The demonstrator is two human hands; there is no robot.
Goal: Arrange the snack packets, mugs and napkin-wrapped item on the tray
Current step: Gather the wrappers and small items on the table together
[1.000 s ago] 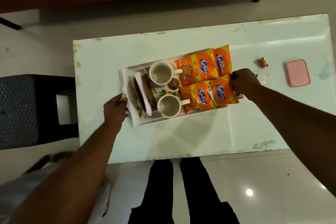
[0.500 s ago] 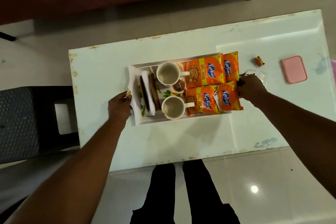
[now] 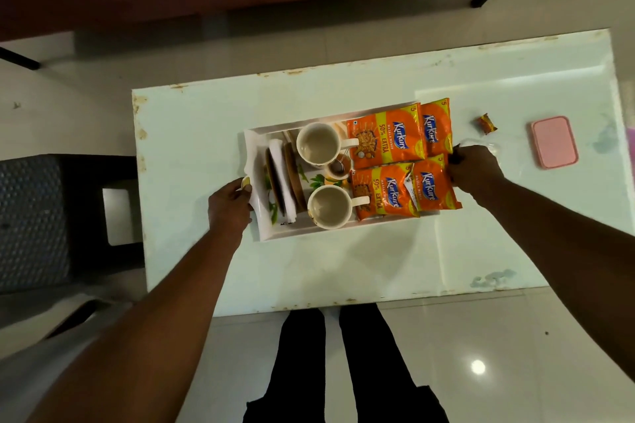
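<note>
Gripping tray: left hand, right hand.

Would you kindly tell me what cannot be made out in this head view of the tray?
Head view:
Right end of the tray: covered by snack packets and the right hand.
The right hand's grip: fingers hidden beneath its back.
The small round item between the mugs: too small to identify.
</note>
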